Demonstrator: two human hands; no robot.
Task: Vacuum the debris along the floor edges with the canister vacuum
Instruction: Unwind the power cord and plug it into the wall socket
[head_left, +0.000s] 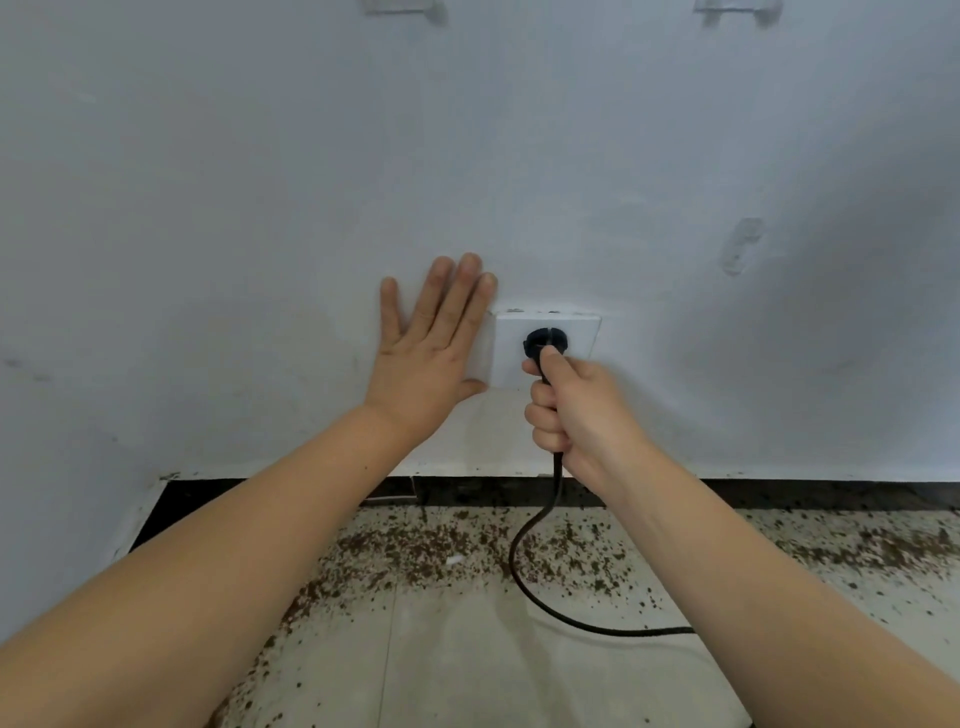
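A black plug (544, 344) at the wall socket (545, 349) is gripped by the right hand (582, 410); the left hand (431, 348) is pressed flat beside it. Debris (467, 545) lies unvacuumed along the floor edge; the vacuum is unseen.

A round black plastic plug (544, 343) sits in a square white plastic wall socket (545, 349) on a pale bluish-white painted wall (467, 130). Dark brown crumbly debris (467, 545) speckles the off-white tiled floor (467, 665), edged by a black skirting strip (831, 493).

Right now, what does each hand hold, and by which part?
Right hand grips the black plug by its rear, where the cord leaves. Left hand holds nothing.
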